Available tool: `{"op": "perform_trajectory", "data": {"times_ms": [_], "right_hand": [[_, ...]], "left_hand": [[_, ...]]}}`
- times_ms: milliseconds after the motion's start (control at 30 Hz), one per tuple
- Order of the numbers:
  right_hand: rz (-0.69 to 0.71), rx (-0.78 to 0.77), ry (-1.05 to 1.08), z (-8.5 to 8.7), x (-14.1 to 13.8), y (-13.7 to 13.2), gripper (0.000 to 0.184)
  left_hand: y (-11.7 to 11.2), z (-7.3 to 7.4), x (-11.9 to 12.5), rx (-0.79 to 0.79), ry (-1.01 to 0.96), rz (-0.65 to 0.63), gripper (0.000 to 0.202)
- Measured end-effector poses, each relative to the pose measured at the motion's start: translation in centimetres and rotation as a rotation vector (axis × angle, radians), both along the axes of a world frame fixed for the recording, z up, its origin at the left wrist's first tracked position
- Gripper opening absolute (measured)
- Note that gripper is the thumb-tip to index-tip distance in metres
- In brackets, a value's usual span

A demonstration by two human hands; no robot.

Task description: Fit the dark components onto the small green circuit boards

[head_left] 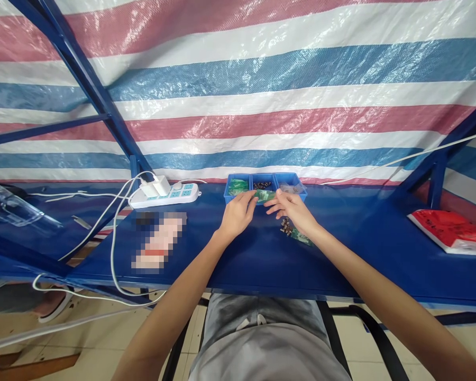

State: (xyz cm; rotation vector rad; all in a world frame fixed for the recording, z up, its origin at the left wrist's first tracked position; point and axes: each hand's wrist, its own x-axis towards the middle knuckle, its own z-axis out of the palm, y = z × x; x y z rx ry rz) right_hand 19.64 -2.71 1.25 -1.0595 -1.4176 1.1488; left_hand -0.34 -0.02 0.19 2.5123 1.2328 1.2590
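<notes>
Both hands meet over the front of a blue three-compartment tray point(227, 194). A small green plastic packet point(265, 196) stretches between them. My left hand point(237, 214) pinches its left end with closed fingers. At its right end, my right hand point(292, 209) grips it between thumb and fingers. The left compartment holds green packets point(238, 186), the middle one small dark brown pieces point(263, 186), and the right one clear plastic bags point(291, 188). Under my right wrist, a pile of brown pieces point(286, 226) lies beside another green packet point(302, 238), partly covered by the forearm.
A white power strip point(164, 198) with plugged-in chargers and loose white cables stands left on the blue table point(254, 264). A red-and-white package point(452, 231) lies at right. Blue metal frame bars point(91, 79) and striped sheeting point(281, 106) rise behind. A person's foot shows lower left.
</notes>
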Motion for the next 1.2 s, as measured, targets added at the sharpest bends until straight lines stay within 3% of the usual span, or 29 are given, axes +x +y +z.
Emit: {"op": "perform_trajectory", "data": {"times_ms": [200, 367, 500, 733, 867, 967, 1200], "right_hand": [[-0.05, 0.1, -0.143, -0.2, 0.2, 0.1, 0.042], [-0.112, 0.099, -0.118, 0.0, 0.2, 0.1, 0.04], [-0.084, 0.131, -0.07, 0.5, 0.3, -0.1, 0.038], [0.057, 0.146, -0.085, 0.7, -0.2, -0.7, 0.039], [0.068, 0.145, -0.076, 0.6, -0.3, -0.7, 0.032], [0.058, 0.132, -0.083, 0.3, -0.3, -0.4, 0.029], [-0.027, 0.143, -0.095, -0.3, -0.5, -0.2, 0.028]], "left_hand": [[-0.4, 0.4, -0.1, -0.12, -0.016, -0.04, 0.044], [-0.8, 0.6, 0.0, -0.066, 0.034, -0.126, 0.037], [-0.8, 0.3, 0.1, -0.05, 0.107, -0.192, 0.041], [-0.3, -0.2, 0.1, -0.032, 0.104, -0.135, 0.021], [-0.3, -0.1, 0.2, 0.055, 0.056, -0.097, 0.022], [-0.4, 0.0, 0.2, 0.015, 0.079, -0.078, 0.019], [-0.6, -0.5, 0.5, -0.066, 0.133, 0.02, 0.046]]}}
